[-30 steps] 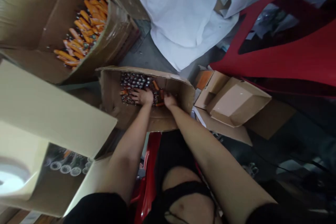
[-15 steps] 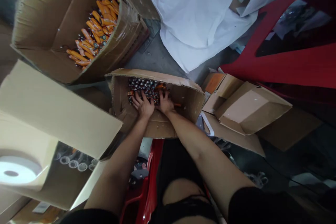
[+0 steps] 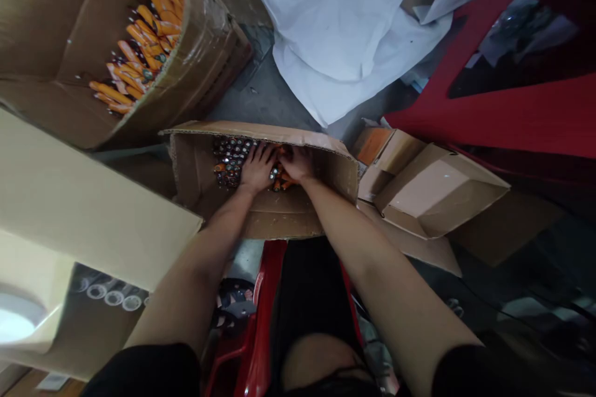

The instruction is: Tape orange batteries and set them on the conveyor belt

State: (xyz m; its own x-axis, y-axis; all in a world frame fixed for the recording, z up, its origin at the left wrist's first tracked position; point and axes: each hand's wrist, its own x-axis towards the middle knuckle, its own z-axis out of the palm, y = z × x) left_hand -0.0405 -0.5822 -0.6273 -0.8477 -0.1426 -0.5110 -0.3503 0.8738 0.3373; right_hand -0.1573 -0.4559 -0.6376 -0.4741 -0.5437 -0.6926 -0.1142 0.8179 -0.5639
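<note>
Near edge, 5 & 7 o'clock: a worker's black sleeves [image 3: 149, 372], w/ a red plastic frame [image 3: 267, 279] at 6. Both arms [image 3: 377, 267] reach into a cardboard box [image 3: 284, 226] at ctr. L hand [image 3: 257, 169], mid-box, lies palm down, fingers slightly apart, on dark-ended pcs [image 3: 231, 150]; no grip visible. R hand [image 3: 298, 165], box's 2 o'clock, bends over orange pcs [image 3: 277, 186]; fingertips partly hidden, can't tell if clamped on any. Box approx. part-filled: tight rows toward its 10 o'clock look settled; pcs by R hand look looser, less orderly, so likely some squaring-up left. Small carton [image 3: 431, 189] sits at 3 o'clock. Farther, 10 o'clock, a bigger box [image 3: 205, 56] holds a jumbled orange batch [image 3: 156, 22], not in rows. White sheeting [image 3: 335, 25] at 12; red chair [image 3: 503, 115], 2 o'clock.
</note>
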